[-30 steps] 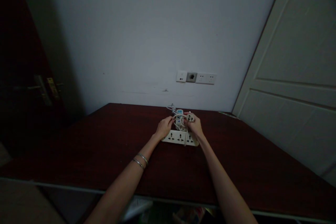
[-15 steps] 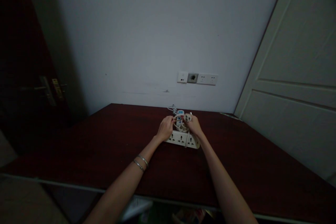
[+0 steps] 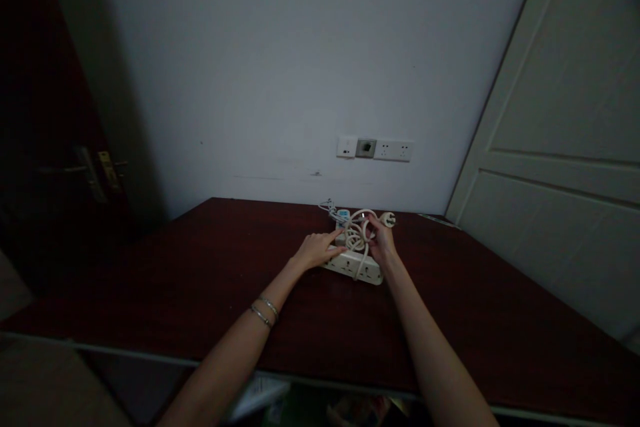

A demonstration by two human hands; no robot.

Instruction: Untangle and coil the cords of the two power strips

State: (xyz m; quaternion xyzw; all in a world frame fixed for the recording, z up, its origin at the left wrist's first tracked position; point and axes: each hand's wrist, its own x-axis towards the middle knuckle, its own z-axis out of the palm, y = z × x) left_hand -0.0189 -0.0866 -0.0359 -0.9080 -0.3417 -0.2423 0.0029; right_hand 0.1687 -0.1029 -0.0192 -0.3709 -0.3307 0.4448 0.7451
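A white power strip [image 3: 345, 265] lies on the dark red-brown table, with its pale cord [image 3: 354, 238] coiled in loops behind and over it. My left hand [image 3: 315, 250] rests at the strip's left end, thumb and forefinger spread apart beside the coil. Closed around part of the cord is my right hand [image 3: 382, 240], at the coil's right side. The cord's plug [image 3: 389, 219] sticks out beyond its fingers, prongs to the right. Just behind the coil is a second white strip with blue parts [image 3: 343, 215], partly hidden.
A thin white cable [image 3: 327, 205] lies at the back near the wall. Wall sockets [image 3: 394, 150] sit above the table [image 3: 240, 267]. A pale panelled door [image 3: 555, 160] stands at the right, a dark door with a handle [image 3: 107, 170] at the left. Items lie below the table's front edge.
My right hand has moved right with the cord and plug, widening the loop. My left hand has let go of the cord, spread its fingers and come lower onto the power strip.
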